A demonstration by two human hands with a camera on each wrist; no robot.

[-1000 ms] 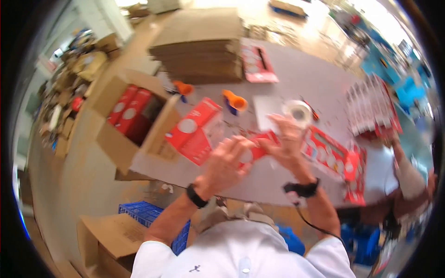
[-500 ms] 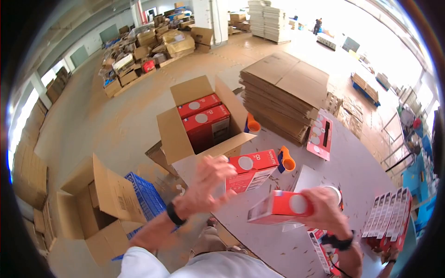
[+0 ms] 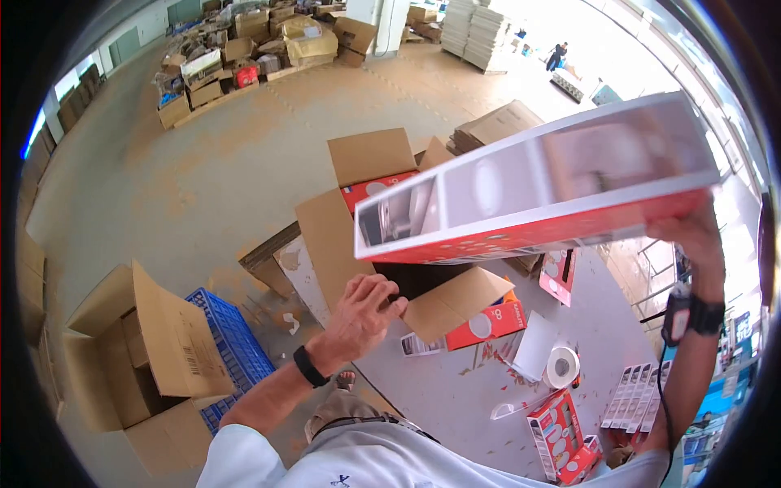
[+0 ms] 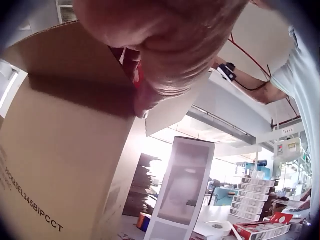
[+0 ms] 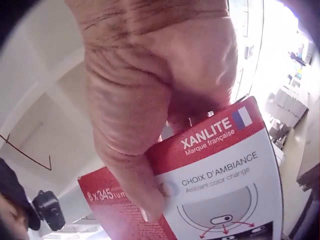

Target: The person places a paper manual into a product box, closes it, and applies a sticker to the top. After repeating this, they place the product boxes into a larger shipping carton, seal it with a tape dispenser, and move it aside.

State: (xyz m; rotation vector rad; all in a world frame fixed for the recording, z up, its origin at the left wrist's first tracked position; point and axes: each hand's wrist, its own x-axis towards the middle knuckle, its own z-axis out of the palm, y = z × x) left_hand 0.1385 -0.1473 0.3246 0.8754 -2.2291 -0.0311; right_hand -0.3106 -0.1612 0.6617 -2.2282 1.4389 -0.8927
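Note:
My right hand (image 3: 691,240) grips one end of a long red-and-white box (image 3: 492,191), raised at a tilt over the open brown carton (image 3: 325,252). In the right wrist view, the thumb lies across a printed corner of the box (image 5: 220,175). My left hand (image 3: 362,317) has its fingers curled over the near edge of the carton; in the left wrist view that hand (image 4: 170,50) is at the top of the cardboard wall (image 4: 60,150). Red packaging shows inside the carton, partly hidden behind the raised box. Another red box (image 3: 488,324) lies on the table beside a flap.
Tape roll (image 3: 561,368), white sheet (image 3: 535,346) and red packages (image 3: 557,435) are on the table (image 3: 455,398). Stacked flat cardboard (image 3: 500,122) stands behind the carton. An empty-looking carton (image 3: 183,342) and blue crate (image 3: 236,346) are at lower left.
My right hand has lifted its box high, swinging it toward the carton. My left hand has moved to the carton's edge. The view has shifted, and the box on the table is now partly covered.

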